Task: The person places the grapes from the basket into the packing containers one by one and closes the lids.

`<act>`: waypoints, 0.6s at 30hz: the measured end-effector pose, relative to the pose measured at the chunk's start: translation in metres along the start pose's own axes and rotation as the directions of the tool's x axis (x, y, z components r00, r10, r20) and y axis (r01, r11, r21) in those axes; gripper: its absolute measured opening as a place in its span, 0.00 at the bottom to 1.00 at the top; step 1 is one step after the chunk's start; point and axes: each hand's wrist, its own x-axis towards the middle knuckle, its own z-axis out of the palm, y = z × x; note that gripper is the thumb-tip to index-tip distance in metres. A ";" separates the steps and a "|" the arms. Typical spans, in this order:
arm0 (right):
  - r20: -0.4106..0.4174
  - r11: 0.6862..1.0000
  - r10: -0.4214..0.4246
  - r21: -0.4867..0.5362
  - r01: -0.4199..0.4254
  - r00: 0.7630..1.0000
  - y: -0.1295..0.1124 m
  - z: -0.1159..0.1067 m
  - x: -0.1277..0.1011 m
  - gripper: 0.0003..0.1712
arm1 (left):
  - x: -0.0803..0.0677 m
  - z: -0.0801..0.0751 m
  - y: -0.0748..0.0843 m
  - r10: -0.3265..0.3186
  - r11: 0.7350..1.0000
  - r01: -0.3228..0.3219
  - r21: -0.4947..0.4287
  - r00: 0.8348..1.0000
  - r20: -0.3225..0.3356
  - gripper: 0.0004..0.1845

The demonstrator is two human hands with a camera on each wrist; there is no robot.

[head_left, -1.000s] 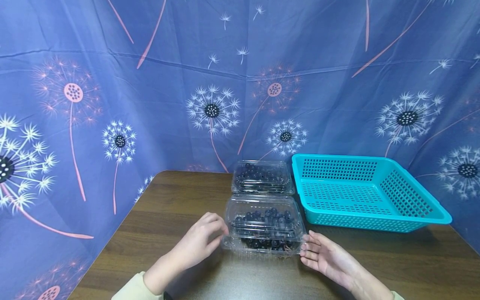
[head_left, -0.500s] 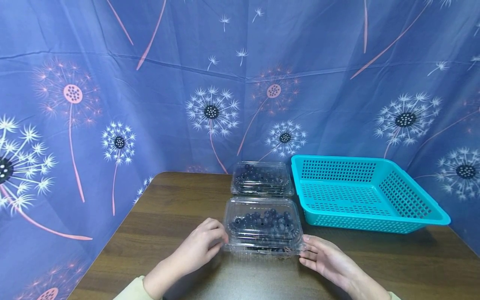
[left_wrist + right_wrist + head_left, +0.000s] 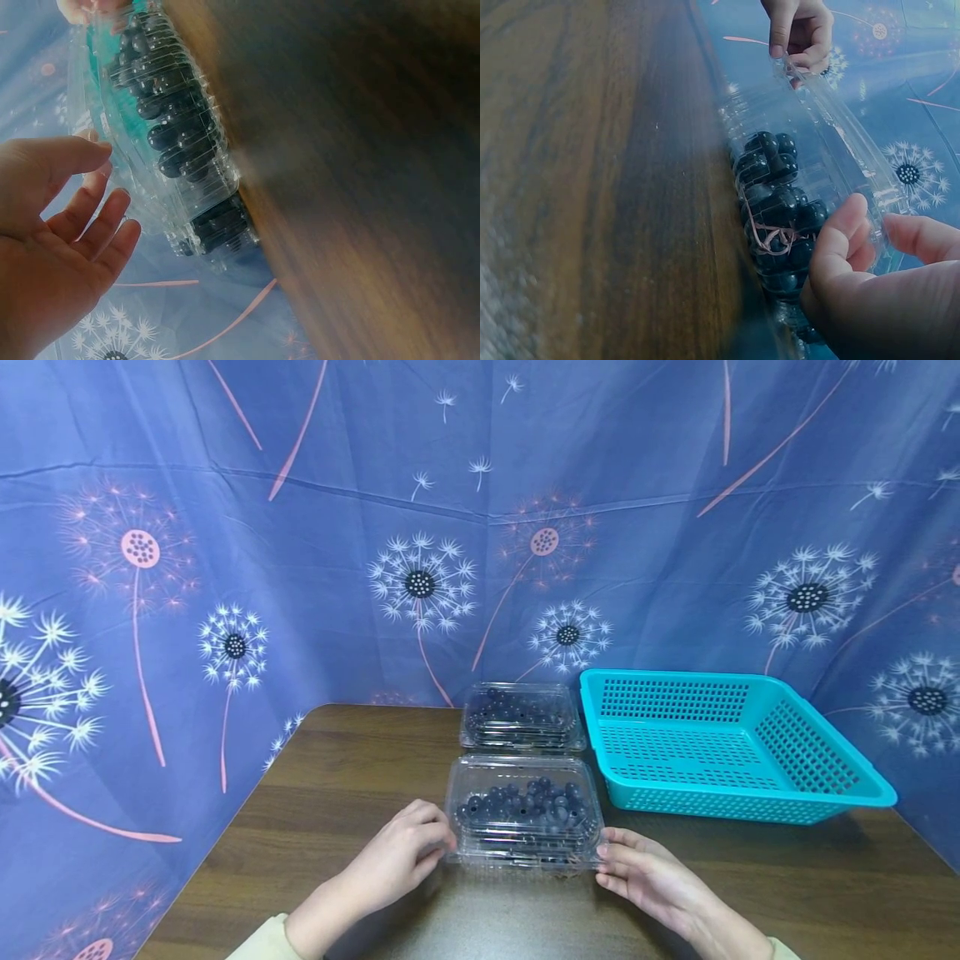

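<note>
A clear plastic clamshell box (image 3: 525,814) of dark grapes (image 3: 172,135) stands on the table in front of me, its lid (image 3: 517,768) hinged at the far side and lowered nearly onto the base. My left hand (image 3: 408,847) pinches the lid's near left corner between thumb and index finger. At the opposite corner, my right hand (image 3: 652,877) holds the lid's edge, thumb on one side and fingers on the other. Thin pinkish stems (image 3: 776,236) show among the grapes in the right wrist view. A narrow gap runs along the front between lid and base.
Right behind this box sits a second clamshell box (image 3: 522,718) of dark grapes with its lid down. A turquoise perforated basket (image 3: 720,806) stands to the right on the brown wooden table (image 3: 360,760). A blue dandelion-print cloth (image 3: 315,568) hangs behind.
The front box's lid has come down towards the base, hiding the grapes that showed beneath its front edge. Both hands keep hold of its corners and have sunk slightly with it.
</note>
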 end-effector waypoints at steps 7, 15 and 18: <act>-0.015 1.000 -0.003 0.000 0.003 1.000 0.001 0.001 0.001 0.17 | 0.001 -0.002 0.001 -0.002 1.000 0.002 -0.025 1.000 0.005 0.14; -0.025 1.000 0.001 -0.020 -0.002 1.000 0.001 0.001 0.002 0.17 | 0.000 -0.003 0.005 -0.131 0.990 0.132 -0.055 0.991 0.032 0.14; -0.026 1.000 0.004 -0.015 -0.004 1.000 0.001 0.001 0.002 0.16 | 0.001 -0.003 0.006 -0.247 0.965 0.246 -0.096 0.969 0.001 0.11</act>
